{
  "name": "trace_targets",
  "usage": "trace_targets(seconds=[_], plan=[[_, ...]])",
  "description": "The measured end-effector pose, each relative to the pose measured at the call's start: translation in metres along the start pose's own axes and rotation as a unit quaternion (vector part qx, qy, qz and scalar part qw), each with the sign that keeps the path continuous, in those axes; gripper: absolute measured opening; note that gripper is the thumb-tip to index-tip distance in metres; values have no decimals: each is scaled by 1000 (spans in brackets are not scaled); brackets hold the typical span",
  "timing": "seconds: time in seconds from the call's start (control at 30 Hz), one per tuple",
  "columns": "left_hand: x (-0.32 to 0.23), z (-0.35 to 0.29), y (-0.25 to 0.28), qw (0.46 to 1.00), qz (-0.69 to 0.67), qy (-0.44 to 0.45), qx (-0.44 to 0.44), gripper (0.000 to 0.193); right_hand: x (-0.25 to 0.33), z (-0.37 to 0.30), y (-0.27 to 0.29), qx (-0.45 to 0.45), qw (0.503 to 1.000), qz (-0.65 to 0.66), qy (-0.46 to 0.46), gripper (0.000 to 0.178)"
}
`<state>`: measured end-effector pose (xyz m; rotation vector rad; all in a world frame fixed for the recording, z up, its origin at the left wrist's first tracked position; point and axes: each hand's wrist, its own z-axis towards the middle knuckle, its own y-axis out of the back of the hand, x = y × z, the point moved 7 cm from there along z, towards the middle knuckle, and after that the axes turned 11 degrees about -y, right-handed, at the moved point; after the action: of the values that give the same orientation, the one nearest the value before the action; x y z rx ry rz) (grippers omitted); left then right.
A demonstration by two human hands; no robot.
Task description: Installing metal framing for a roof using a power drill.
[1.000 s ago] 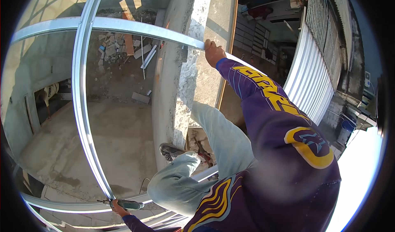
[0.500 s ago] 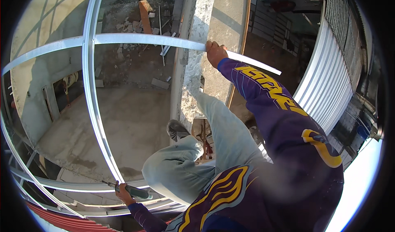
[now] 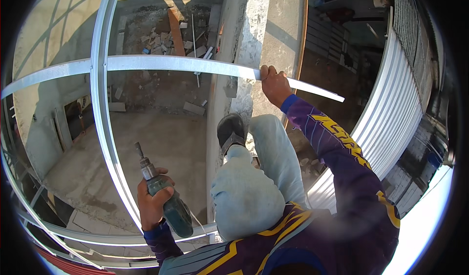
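Note:
My left hand point(image 3: 154, 200) is wrapped round a dark green power drill point(image 3: 177, 215), whose bit tilts up and away from me. Beside that hand runs a long metal channel point(image 3: 101, 104), stretching from near me toward the far edge. A second, crosswise metal channel point(image 3: 181, 65) meets it at a joint with small screws. Near its right end, my right hand point(image 3: 276, 85) grips this crosswise channel, fingers curled over its top edge. The free end of the channel sticks out past the hand.
Below the frame lie a concrete floor point(image 3: 161, 143) and rubble with a brown board point(image 3: 175, 31). A rough concrete wall top point(image 3: 254, 21) passes by my feet. Corrugated metal roofing point(image 3: 386, 114) rises at the right. More metal framing point(image 3: 34, 211) curves along the left.
My left hand has lifted the drill up and away from the near framing. My bent leg has moved forward, its foot now on or over the wall top. The right hand keeps its hold.

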<state>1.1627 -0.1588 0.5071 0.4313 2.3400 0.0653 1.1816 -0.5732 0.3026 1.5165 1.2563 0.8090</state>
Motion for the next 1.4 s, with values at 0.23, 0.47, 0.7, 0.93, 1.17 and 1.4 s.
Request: trace_targets(seconds=[0.23,0.47,0.7,0.93,1.17,1.4], plan=[[19,42,-30,989,-124,18,83,60,4,-1,-6,7,1000,-8,-3,24],[52,49,-14,997,-68,-16,-23,33,29,-9,89,80,992,87,52,53],[56,10,7,931,-40,-121,-343,52,222,-87,91,597,575,526,191,68],[55,-38,10,829,-1,-174,-532,66,276,-146,73,759,424,387,307,120],[25,-75,13,805,128,-209,-540,71,284,-133,81,738,482,301,364,113],[169,-200,24,561,251,59,-787,47,323,-128,216,632,243,580,453,110]])
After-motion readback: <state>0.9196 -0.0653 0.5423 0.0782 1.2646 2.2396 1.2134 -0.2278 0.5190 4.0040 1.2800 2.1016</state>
